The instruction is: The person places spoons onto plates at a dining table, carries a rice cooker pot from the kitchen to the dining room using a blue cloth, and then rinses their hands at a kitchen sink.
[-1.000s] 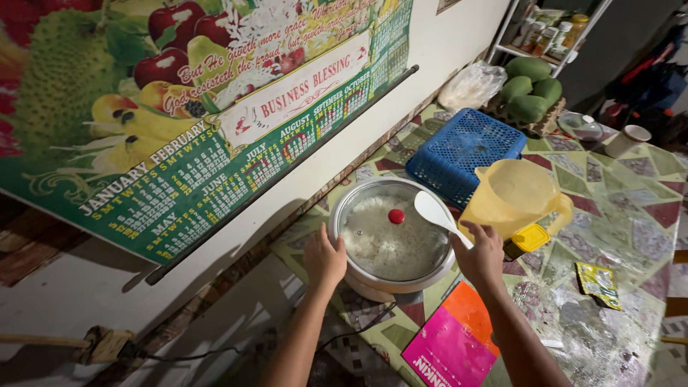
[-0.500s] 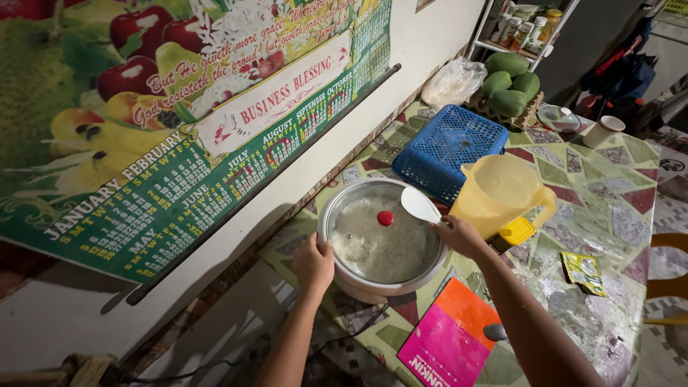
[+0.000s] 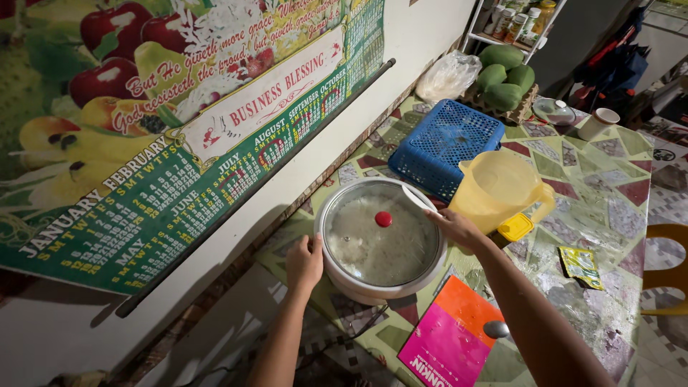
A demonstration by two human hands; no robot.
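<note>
— Right hand (image 3: 453,226) has a closed grip on the white rice paddle (image 3: 418,200), its blade over the glass lid (image 3: 381,231). And the left?
— Left hand (image 3: 304,261) is curled against the rice cooker (image 3: 358,285) rim, on the tabletop (image 3: 609,215) beside the yellow pitcher (image 3: 500,188)

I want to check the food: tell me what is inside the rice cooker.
Through the glass lid of the rice cooker, white rice shows. The lid is fogged, so how full it is cannot be seen.
</note>
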